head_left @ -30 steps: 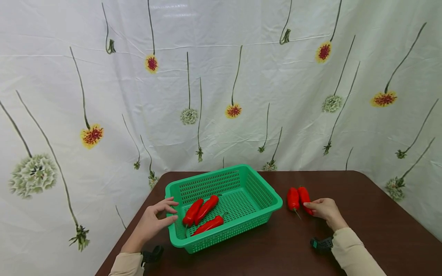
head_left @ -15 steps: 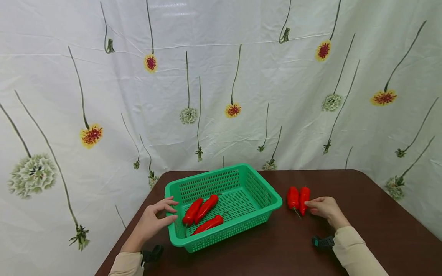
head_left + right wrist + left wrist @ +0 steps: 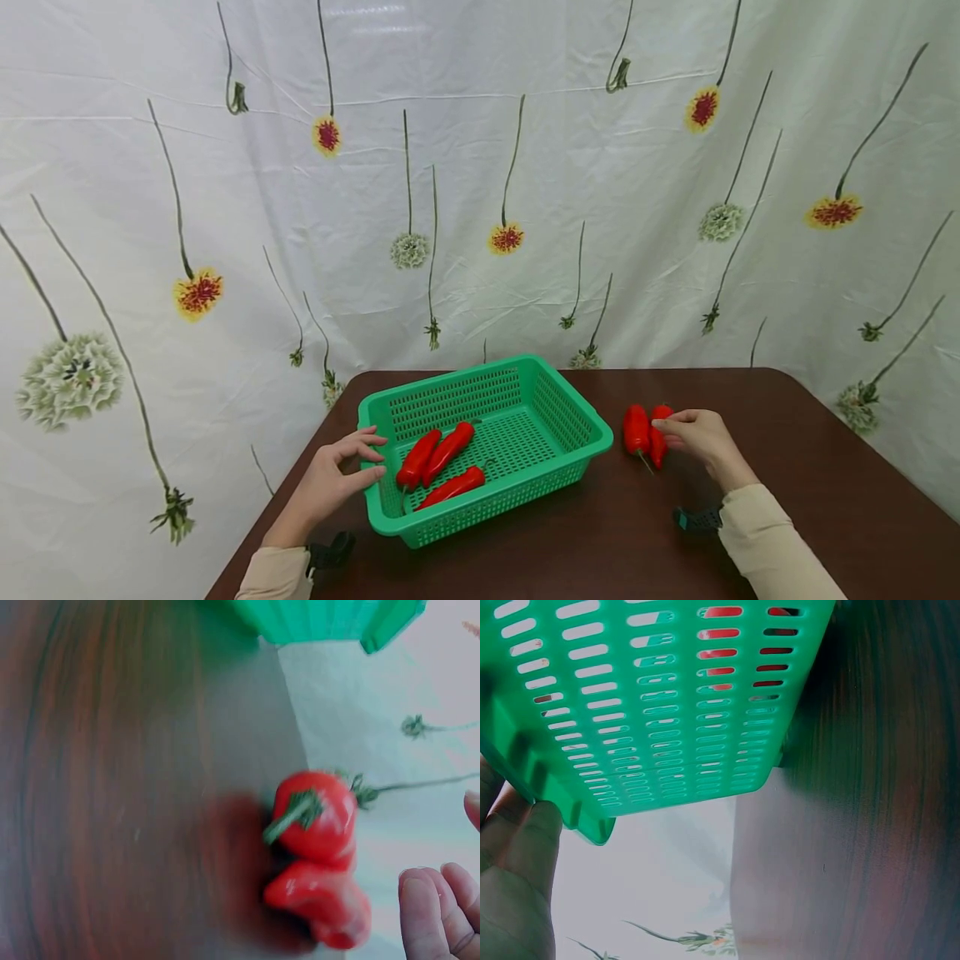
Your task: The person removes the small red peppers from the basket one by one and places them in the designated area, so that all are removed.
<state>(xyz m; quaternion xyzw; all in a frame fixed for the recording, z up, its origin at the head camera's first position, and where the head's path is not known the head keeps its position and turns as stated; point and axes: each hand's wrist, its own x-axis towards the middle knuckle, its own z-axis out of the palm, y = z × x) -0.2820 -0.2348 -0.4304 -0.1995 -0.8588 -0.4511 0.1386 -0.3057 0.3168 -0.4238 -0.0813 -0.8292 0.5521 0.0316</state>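
Observation:
My left hand (image 3: 333, 479) rests at the left rim of a green plastic basket (image 3: 501, 510). Its fingers and thumb reach loosely over the edge; in the left wrist view the fingers (image 3: 536, 840) touch the rim. Three red peppers lie inside, such as the front one (image 3: 453, 487). On the table to the right, two more sit side by side: a left pepper (image 3: 637, 427) with a long green stem, and a right pepper (image 3: 657, 450). Over the latter hovers my right hand (image 3: 705, 442), covering part of it. The right wrist view shows its fingers (image 3: 424, 911) spread apart from the peppers.
The dark wooden table (image 3: 600, 542) has rounded back corners. Behind it hangs a white curtain (image 3: 480, 183) with printed flowers. Black straps are on both wrists, like the right wrist strap (image 3: 697, 521).
The right pepper has been turned to lie nearly parallel with its neighbour. My right hand has since let go of it and moved slightly farther up the table. The left hand stays put.

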